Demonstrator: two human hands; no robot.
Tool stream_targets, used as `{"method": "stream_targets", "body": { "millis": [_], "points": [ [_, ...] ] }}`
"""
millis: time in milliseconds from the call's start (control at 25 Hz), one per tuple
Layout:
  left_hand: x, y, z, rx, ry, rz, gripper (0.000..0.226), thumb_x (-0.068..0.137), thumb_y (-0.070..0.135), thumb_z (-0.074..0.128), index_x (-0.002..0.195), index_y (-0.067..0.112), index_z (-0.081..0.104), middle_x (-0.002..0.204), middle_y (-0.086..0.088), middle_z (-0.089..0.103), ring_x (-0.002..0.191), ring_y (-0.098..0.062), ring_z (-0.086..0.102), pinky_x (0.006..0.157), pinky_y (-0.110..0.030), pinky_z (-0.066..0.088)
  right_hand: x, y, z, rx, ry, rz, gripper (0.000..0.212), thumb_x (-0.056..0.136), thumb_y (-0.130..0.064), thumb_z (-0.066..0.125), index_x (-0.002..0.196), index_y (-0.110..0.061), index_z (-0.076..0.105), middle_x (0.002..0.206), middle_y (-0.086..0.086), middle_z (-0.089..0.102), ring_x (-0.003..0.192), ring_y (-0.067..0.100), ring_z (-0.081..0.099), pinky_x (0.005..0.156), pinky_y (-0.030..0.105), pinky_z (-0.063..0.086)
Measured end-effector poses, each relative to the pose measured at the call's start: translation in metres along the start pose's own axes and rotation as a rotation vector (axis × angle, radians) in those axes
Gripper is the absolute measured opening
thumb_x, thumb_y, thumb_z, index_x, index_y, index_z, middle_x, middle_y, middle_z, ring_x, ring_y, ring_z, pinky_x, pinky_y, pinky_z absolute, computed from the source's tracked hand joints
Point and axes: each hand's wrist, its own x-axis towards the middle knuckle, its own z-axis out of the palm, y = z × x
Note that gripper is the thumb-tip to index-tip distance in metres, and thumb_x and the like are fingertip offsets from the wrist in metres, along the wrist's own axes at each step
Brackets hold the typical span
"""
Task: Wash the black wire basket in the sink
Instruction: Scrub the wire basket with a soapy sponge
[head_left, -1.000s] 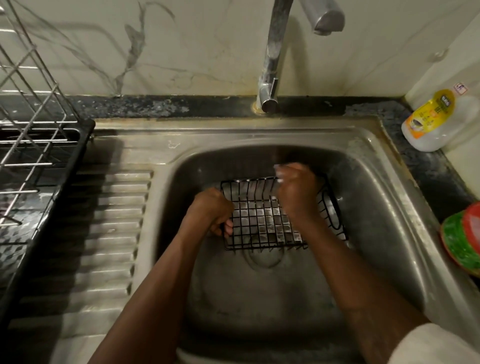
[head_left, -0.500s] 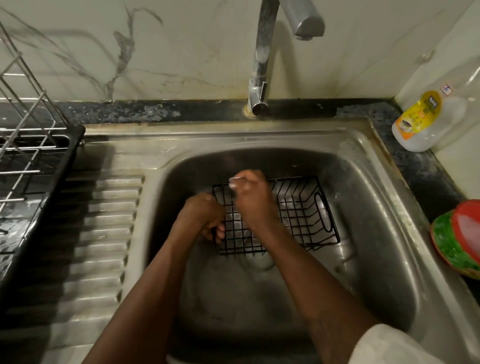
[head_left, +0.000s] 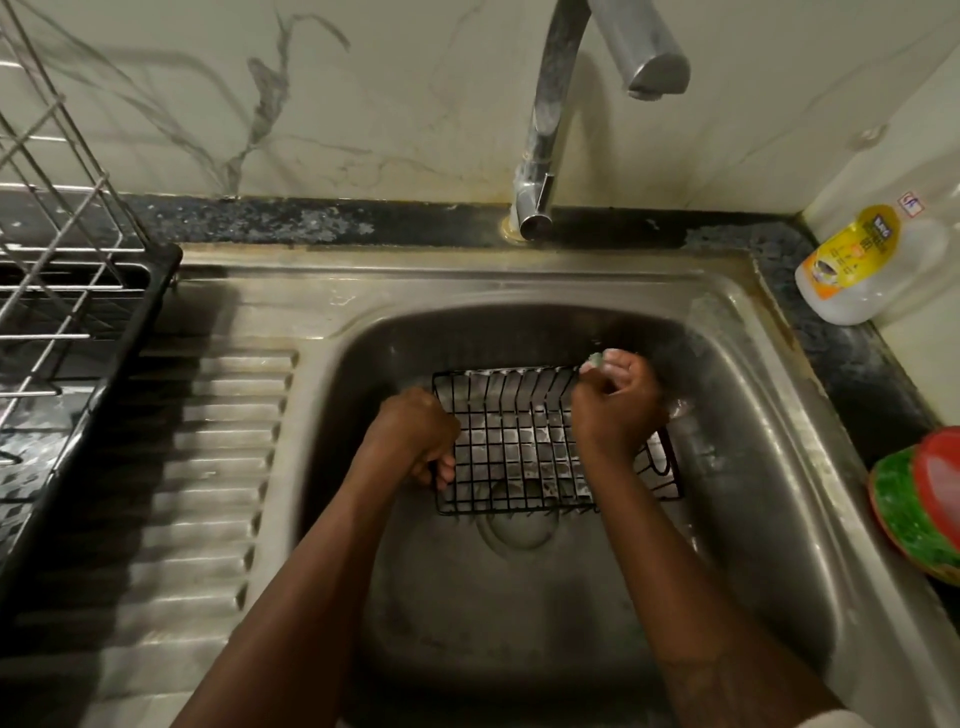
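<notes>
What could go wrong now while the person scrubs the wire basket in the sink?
The left hand alone grips the basket at its left edge, so the soapy wire could slip and drop into the sink. The right hand rubs the far right corner with something small and pale; a finger could perhaps catch between the thin wires there.

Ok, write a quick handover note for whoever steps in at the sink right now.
Left hand: gripping the left rim of the black wire basket, holding it steady.
Right hand: closed at the basket's far right corner, with something small and pale in its fingertips; I can't tell what.
Basket sits in the steel sink over the drain, with suds on the wires.
Left to do: finish scrubbing, then rinse; the tap shows no water running.
</notes>
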Motion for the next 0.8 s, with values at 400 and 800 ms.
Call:
{"method": "stream_targets", "body": {
  "millis": [400,800],
  "points": [
    [0.001,0.000,-0.001,-0.034,-0.049,0.004,0.032,0.103,0.010,0.046,0.083,-0.006,0.065,0.067,-0.018,0.072,0.073,-0.032,0.073,0.079,-0.044,0.062,-0.079,-0.021,0.062,0.189,-0.202,0.227,0.013,0.077,-0.004,0.082,0.089,-0.009,0.078,0.080,-0.001,0.075,0.073,0.006,0.072,0.067,0.018,0.056],
    [-0.001,0.000,0.004,-0.062,-0.071,0.043,0.036,0.104,0.009,0.042,0.081,-0.009,0.063,0.065,-0.020,0.068,0.061,-0.031,0.069,0.073,-0.046,0.062,-0.088,-0.008,0.069,0.071,-0.265,0.591,0.012,0.076,-0.004,0.081,0.076,-0.014,0.073,0.071,0.005,0.074,0.068,0.023,0.073,0.059,0.032,0.062]
  ]
}}
